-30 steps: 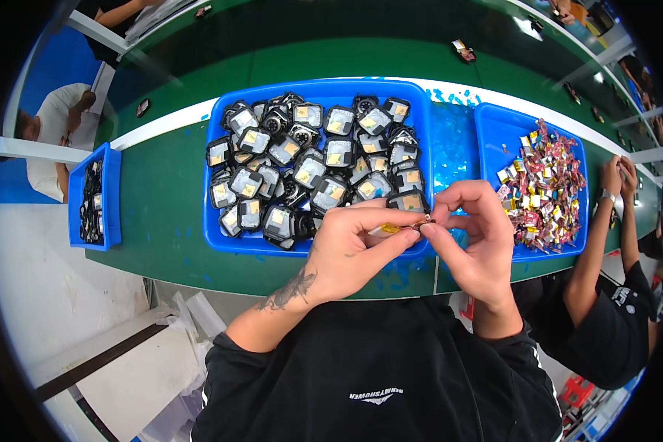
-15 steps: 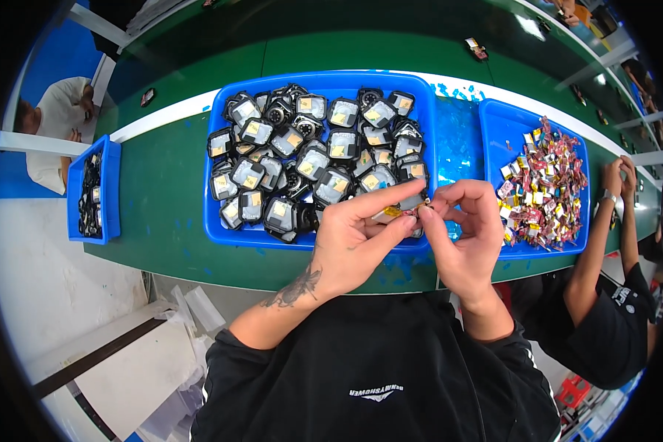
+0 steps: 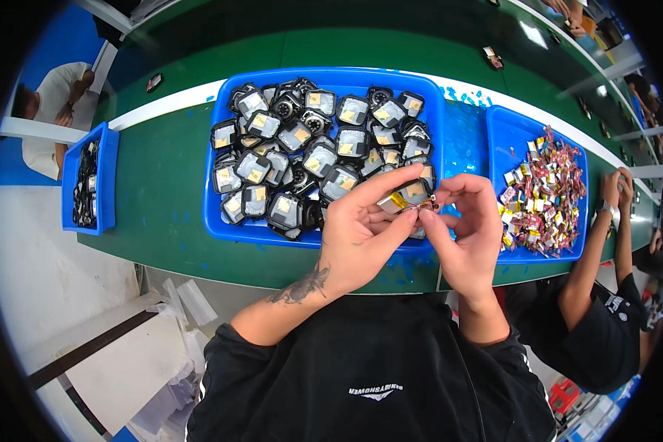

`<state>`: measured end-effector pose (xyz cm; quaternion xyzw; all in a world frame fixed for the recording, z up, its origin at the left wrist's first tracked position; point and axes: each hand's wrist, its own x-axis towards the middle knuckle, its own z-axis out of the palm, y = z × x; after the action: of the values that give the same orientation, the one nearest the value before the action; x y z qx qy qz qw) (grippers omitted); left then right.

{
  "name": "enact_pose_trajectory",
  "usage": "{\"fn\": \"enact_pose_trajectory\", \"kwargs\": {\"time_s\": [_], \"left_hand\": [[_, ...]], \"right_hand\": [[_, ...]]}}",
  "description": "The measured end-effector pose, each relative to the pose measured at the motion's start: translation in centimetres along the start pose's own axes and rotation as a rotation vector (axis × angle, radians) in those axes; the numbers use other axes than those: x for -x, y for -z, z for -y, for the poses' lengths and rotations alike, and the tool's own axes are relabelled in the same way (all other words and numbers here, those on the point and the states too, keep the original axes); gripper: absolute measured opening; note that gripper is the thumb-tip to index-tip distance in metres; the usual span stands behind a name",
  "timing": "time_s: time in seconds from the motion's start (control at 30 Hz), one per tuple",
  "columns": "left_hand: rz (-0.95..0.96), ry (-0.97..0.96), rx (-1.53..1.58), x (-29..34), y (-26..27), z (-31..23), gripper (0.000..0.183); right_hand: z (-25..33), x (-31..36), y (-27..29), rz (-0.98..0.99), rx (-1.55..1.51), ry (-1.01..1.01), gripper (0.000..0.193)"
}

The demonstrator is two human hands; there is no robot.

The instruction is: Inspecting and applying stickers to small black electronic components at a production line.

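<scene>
Over the front right corner of a large blue tray [image 3: 331, 74], my two hands meet around a small battery [image 3: 393, 202] with silver and yellow faces and thin wires. My left hand [image 3: 357, 232] grips its body and wires between thumb and fingers, with the index finger stretched along the far side. At the wire end, my right hand [image 3: 465, 239] pinches with thumb and index finger a tiny piece, mostly hidden by the fingertips. The tray is heaped with black square watch cases [image 3: 320, 159] with grey, yellow-labelled backs.
To the right, a blue tray [image 3: 498, 147] holds many small wired batteries [image 3: 541, 202]. A smaller blue bin [image 3: 109, 184] with black parts stands at the left. Blue film scraps [image 3: 464, 96] lie between trays. A co-worker's forearms [image 3: 591, 254] reach in at right; another person [image 3: 55, 103] sits far left.
The battery shows more of its silver face between my fingers. Both hands stay together in nearly the same place, and the whole view has shifted slightly.
</scene>
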<state>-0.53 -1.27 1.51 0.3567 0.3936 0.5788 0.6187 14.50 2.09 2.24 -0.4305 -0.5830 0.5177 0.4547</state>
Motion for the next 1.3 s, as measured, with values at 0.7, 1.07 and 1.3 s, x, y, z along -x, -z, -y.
{"fn": "enact_pose_trajectory", "kwargs": {"time_s": [0.7, 1.07, 1.3], "left_hand": [[0.019, -1.000, -0.581, 8.8, 2.2, -13.3, 0.018], [0.003, -0.980, -0.738, 11.9, 1.7, -18.9, 0.022], [-0.641, -0.970, -0.866, 4.5, 5.2, -12.8, 0.031]], "right_hand": [[-2.3, -25.1, -3.1, 0.300, 0.242, -0.215, 0.050], [-6.4, -28.0, -1.7, 0.013, 0.818, 0.112, 0.045], [-0.5, -13.1, -8.9, 0.566, 0.880, 0.352, 0.029]]}}
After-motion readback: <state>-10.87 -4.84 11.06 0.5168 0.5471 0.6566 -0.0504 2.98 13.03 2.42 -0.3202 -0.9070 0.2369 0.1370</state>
